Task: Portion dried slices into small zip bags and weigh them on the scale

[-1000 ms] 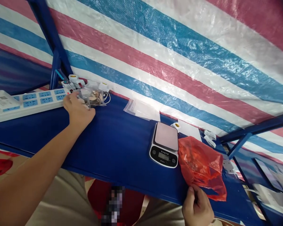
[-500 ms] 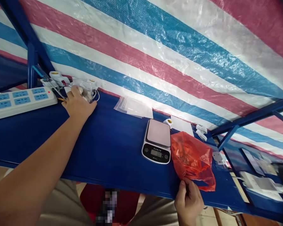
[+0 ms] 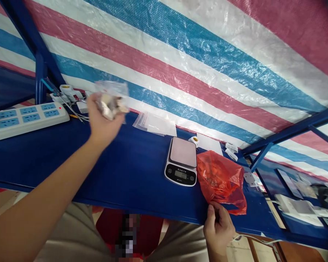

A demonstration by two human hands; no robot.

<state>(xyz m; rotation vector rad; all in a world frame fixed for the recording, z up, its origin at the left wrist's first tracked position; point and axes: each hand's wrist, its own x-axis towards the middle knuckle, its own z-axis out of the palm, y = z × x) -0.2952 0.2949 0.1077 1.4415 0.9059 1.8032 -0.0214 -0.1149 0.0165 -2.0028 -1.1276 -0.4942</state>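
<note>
Raised over the back left of the blue table, my left hand (image 3: 104, 125) is closed on a clear zip bag (image 3: 113, 100). Pale and brownish pieces, blurred by motion, show inside it. My right hand (image 3: 219, 222) rests at the table's front edge, its thumb and finger pinching the near edge of a red plastic bag (image 3: 221, 178). Small bits lie within that thin red bag, too unclear to name. Left of it stands a digital kitchen scale (image 3: 183, 153) with a bare platform; its display is lit but hard to read.
A white power strip (image 3: 30, 118) lies at the left, with white lamp sockets (image 3: 68, 92) and cables behind it. Flat clear zip bags (image 3: 155, 123) lie at the back. Another white socket (image 3: 194, 140) sits behind the scale. A blue frame post (image 3: 262, 156) stands at the right.
My left hand has lifted the clear zip bag off the table and moved it up and to the right. My right hand keeps its pinch on the red bag.
</note>
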